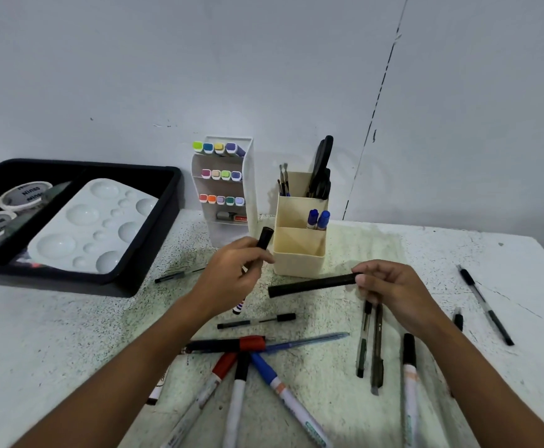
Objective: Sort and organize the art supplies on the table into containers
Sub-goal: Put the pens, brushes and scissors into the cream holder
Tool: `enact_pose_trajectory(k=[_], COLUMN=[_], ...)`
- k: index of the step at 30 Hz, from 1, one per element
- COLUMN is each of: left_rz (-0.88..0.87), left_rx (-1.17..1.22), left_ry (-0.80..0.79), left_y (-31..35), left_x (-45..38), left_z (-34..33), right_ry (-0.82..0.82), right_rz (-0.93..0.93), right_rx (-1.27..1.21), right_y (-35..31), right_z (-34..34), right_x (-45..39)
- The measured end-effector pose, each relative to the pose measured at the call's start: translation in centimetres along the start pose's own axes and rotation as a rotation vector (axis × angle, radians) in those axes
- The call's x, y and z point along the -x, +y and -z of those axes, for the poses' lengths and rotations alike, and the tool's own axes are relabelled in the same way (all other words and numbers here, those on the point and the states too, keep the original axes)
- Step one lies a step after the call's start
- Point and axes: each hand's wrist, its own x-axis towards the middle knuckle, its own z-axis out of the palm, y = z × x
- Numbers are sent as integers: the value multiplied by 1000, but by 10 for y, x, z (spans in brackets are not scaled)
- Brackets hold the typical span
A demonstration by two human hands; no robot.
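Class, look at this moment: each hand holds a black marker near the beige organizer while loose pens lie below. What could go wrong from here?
1. The left hand holds a black-capped marker close to the beige organizer; a careless swing might tip it over.
2. The right hand pinches the black marker only at one end, so it could slip and drop.
3. The forearms hover over the loose whiteboard markers, which a sweep may roll off.

The two white tape rolls [24,195] in the black tray [154,227] carry repeated dark lettering that reads approximately "Nitto", seen inverted; printing on the marker barrels [299,412] is too blurred to read.
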Motion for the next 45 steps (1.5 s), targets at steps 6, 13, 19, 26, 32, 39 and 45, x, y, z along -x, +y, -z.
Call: enact_pose_trajectory(k=[6,13,19,26,32,39,45], left_rz=[57,62,37,-86,-72,24,-48], left_rx=[150,158,154,70,162,335,279], left_ry=[-35,25,33,21,129,164,308], left_y=[3,7,10,29,36,44,54], left_x=[5,2,1,-7,-4,-9,-38], left_z=[3,3,6,10,22,31,34], right_ry=[81,67,118,-72,-43,-63,68], right_rz=[-2,21,168,345,317,264,347], right_rx=[-187,-210,398,679,425,30,16], right_y=[-1,-2,-21,-44,-44,-54,-86], right_z=[-1,-6,-26,-82,-81,-75,-72], right_x=[-3,-2,9,6,10,4,-19])
